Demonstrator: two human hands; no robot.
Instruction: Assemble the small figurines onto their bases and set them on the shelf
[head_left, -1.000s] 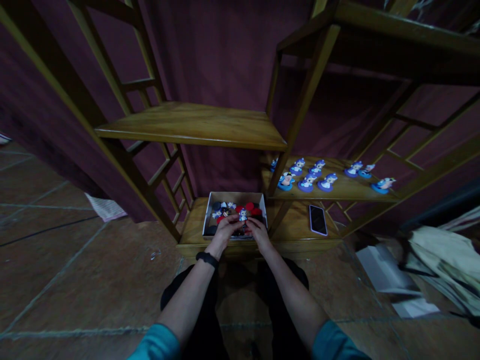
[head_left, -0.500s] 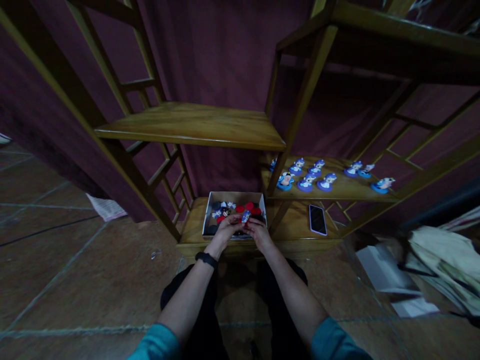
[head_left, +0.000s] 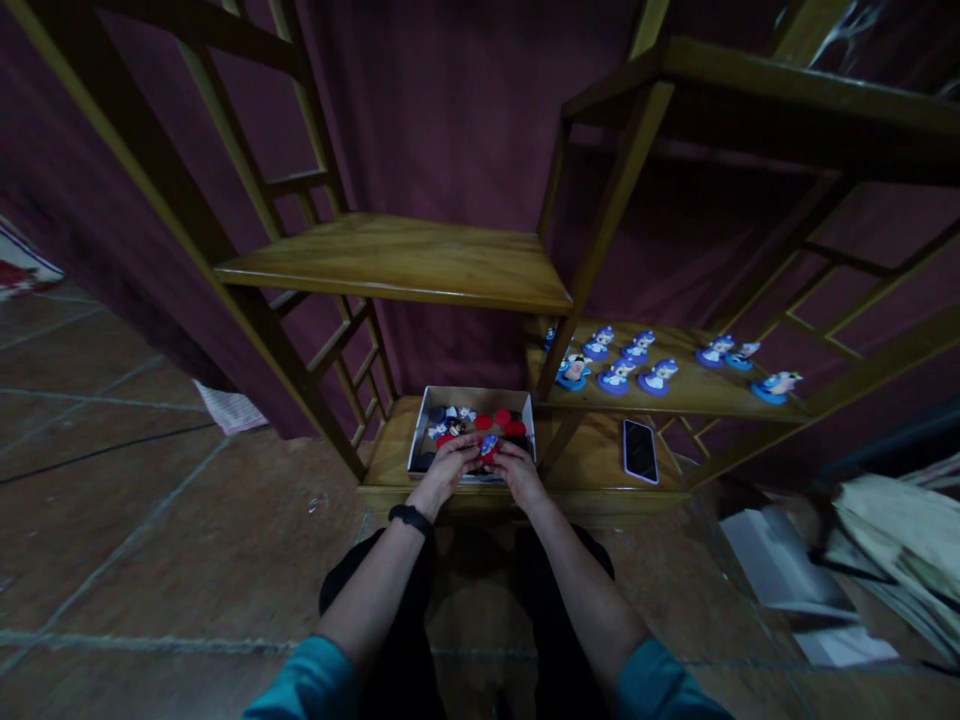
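Observation:
Above the front part of an open cardboard box [head_left: 417, 432], my left hand [head_left: 454, 464] and my right hand [head_left: 517, 470] meet around a small figurine [head_left: 489, 444]. It is purple and white with a red base under it. Fingers of both hands are closed on it from either side. Inside the box lie several red discs [head_left: 503, 417], dark round pieces and small white-and-purple figurines [head_left: 452, 414]. My hands hide the front of the box and part of its contents.
Several figurines on purple or blue bases [head_left: 617, 376] stand on the right shelf [head_left: 694, 395]. A phone [head_left: 640, 451] lies on the lower board. An upper left shelf [head_left: 405, 255] overhangs the back of the box. White boxes and a cream bag [head_left: 896, 530] rest on the floor at right.
In my hands the figurine has tilted or turned, so its red base shows more. Both hands stay over the box. The whole view has shifted slightly.

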